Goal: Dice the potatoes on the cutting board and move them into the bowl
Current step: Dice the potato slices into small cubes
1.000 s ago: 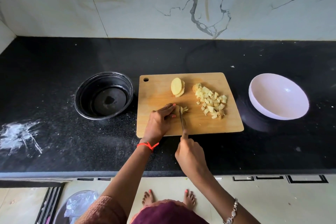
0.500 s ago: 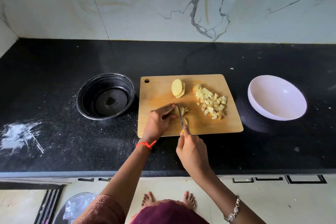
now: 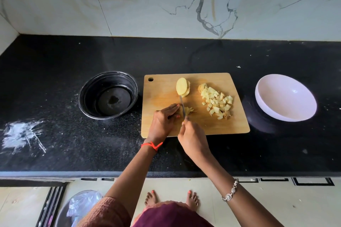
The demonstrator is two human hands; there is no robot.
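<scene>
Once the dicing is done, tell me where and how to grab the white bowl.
Take the white bowl by its rim on the side nearest the cutting board, thumb inside, fingers under the outer wall. It is wide, smooth, empty and handleless, so the rim is probably the only hold.

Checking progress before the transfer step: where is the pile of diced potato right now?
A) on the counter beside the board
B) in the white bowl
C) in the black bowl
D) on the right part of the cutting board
D: the diced potato lies heaped on the cutting board, to the right of the potato slices, and the white bowl shows nothing inside.
</scene>
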